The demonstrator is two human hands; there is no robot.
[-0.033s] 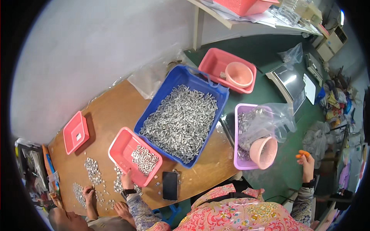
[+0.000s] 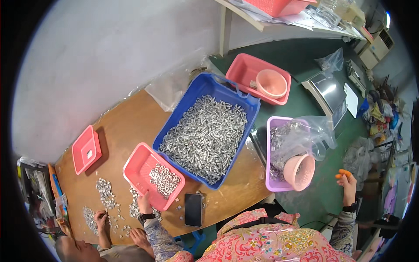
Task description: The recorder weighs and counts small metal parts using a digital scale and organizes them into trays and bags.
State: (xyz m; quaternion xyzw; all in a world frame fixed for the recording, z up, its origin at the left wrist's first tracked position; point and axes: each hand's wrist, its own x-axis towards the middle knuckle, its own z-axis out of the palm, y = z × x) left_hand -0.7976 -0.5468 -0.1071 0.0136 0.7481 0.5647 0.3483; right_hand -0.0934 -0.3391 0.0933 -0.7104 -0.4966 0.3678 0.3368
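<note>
My left hand [image 2: 144, 203] grips the near left rim of a pink tray [image 2: 139, 163], its fingers closed over the edge. Inside lies a heap of small, shiny metal rings [image 2: 166, 181]. My right hand [image 2: 348, 188] hangs in the air beside the green tabletop, orange covers on its fingertips. Its fingers look slightly apart, and nothing shows in them. Between my hands, a large blue crate [image 2: 176, 114] holds a mass of small silver metal pieces [image 2: 205, 135]. Closer to the right hand, a purple basket [image 2: 268, 153] holds metal parts, a plastic bag [image 2: 314, 135] and a pink strainer bowl [image 2: 300, 172].
A co-worker's hand [image 2: 101, 218] is among small metal pieces [image 2: 106, 193] at the lower left. A phone [image 2: 193, 210] lies near the table edge. Another pink tray [image 2: 86, 150] sits far left. Beyond the crate stand a pink basin [image 2: 239, 70] and a scale [image 2: 325, 94].
</note>
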